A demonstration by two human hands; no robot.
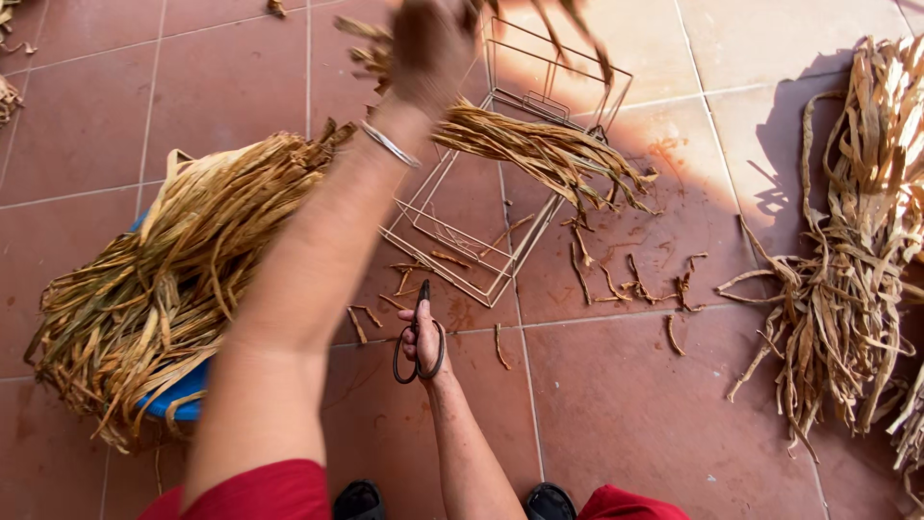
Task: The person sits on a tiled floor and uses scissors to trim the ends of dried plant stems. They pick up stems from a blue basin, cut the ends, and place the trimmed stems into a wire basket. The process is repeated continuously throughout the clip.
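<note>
My left hand [428, 43] is raised near the top of the view, closed around a bundle of dried plant strips [539, 144] that trails down to the right over a wire frame [481, 231]. A thin silver bangle [390, 144] circles that wrist. My right hand [423, 347] is low in the middle, gripping black scissors [419, 332] with the blades pointing away from me. The scissors hover just in front of the wire frame's near corner.
A big heap of dried strips [164, 289] lies on a blue basin [183, 390] at the left. Another pile of strips [847, 270] sits at the right. Short cut scraps [626, 279] litter the reddish floor tiles [635, 404]. My black shoes [361, 501] show at the bottom.
</note>
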